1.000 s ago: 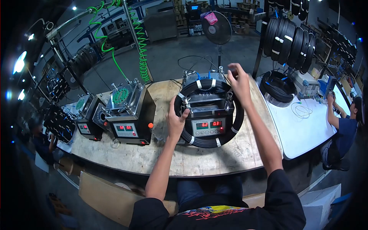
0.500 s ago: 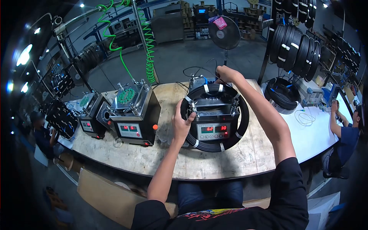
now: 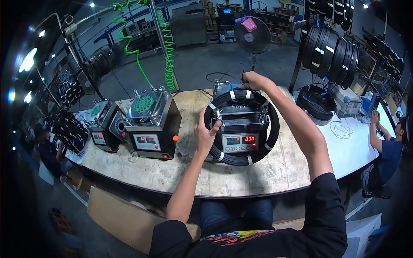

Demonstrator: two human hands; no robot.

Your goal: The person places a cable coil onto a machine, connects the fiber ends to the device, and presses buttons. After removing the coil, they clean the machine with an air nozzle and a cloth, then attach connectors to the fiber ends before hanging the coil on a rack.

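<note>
A coil of black cable [image 3: 273,136], bound with white tape bands, stands upright around the front of a black machine with a red digital display [image 3: 239,142]. My left hand [image 3: 206,132] is closed on the coil's left side, thumb pointing right in front of the machine. Beyond the top of the coil, my right hand [image 3: 255,80] is closed in a pinch at the end of a thin black cable [image 3: 223,74] that loops to the left. The fingertips of the right hand are partly hidden.
Two similar machines [image 3: 148,129] [image 3: 102,133] stand to the left on the wooden table [image 3: 206,182]. A black cable coil [image 3: 316,103] lies on the right. Green air hoses [image 3: 167,56] hang behind. People [image 3: 383,150] [image 3: 46,148] sit at both ends.
The view has shifted slightly. Both hands keep about the same hold on the coil and cable. The digits on the machine's display look different.
</note>
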